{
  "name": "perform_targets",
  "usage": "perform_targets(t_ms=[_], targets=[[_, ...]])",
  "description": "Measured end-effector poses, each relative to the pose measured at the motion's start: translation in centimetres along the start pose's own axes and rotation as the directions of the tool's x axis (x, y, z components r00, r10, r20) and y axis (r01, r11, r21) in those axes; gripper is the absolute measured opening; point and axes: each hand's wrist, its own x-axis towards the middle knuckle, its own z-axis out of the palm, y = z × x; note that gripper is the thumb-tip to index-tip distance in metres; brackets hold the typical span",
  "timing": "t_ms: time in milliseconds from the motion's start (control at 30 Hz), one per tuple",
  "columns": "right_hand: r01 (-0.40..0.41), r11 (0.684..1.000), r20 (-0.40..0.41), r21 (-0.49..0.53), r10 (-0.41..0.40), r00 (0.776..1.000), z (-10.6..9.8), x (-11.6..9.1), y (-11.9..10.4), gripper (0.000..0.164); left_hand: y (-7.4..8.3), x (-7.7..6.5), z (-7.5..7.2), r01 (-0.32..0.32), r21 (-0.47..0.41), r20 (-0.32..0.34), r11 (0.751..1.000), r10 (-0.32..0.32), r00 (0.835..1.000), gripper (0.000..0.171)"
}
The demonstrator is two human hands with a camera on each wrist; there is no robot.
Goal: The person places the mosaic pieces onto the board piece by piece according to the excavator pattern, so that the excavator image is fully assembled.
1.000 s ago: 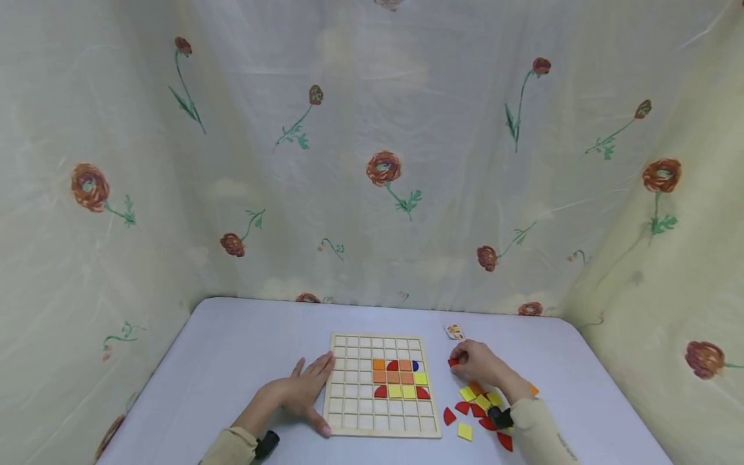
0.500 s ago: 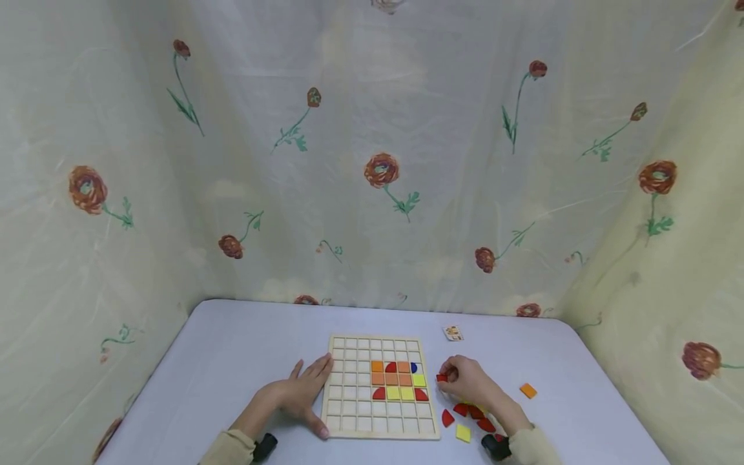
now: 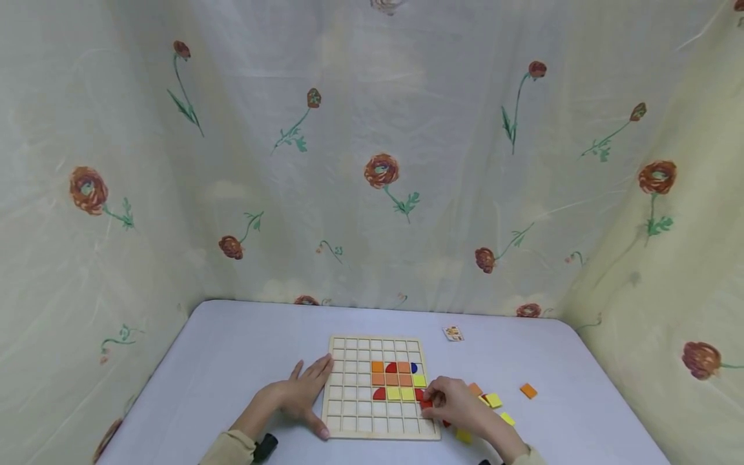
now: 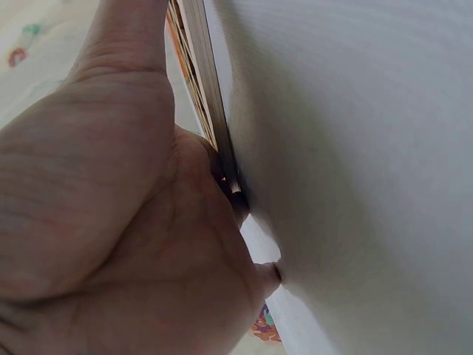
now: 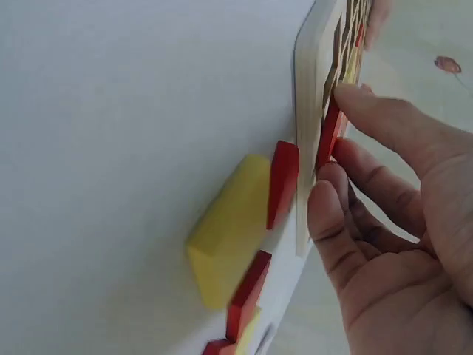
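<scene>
A wooden grid board (image 3: 351,406) lies on the white table, with orange squares (image 3: 391,380), yellow squares (image 3: 400,392), red quarter-circle tiles (image 3: 379,393) and a blue rounded piece (image 3: 414,367) in its cells. My left hand (image 3: 299,395) rests spread against the board's left edge, fingers straight and thumb at the near corner. Over the right edge, my right hand (image 3: 459,403) pinches a red tile (image 5: 329,137) between thumb and fingers, low at the cells just below the bottom filled row. The fingers cover part of that tile.
Loose yellow tiles (image 3: 493,400) and an orange tile (image 3: 528,391) lie right of the board, partly behind the right arm. In the right wrist view, a red tile (image 5: 283,185) sits close beside the board's rim. A small printed card (image 3: 453,333) lies farther back. A flowered curtain (image 3: 325,194) surrounds the table.
My right hand has carried the red tile from beside the card, left and nearer, onto the board's right edge. My left hand has stayed in place.
</scene>
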Motion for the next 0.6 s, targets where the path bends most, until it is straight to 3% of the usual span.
perform_targets(t_ms=[200, 600], targets=[[0.072, 0.997, -0.027, -0.006, -0.072, 0.997, 0.43, -0.3, 0.28, 0.016, -0.15, 0.16, 0.07, 0.008, 0.001, 0.012, 1.0, -0.008, 1.0, 0.141], [0.076, 0.995, -0.005, -0.068, -0.076, 0.997, 0.05, -0.84, -0.1, 0.009, -0.31, 0.26, 0.35, -0.024, 0.017, -0.012, 1.0, 0.024, 1.0, 0.14]])
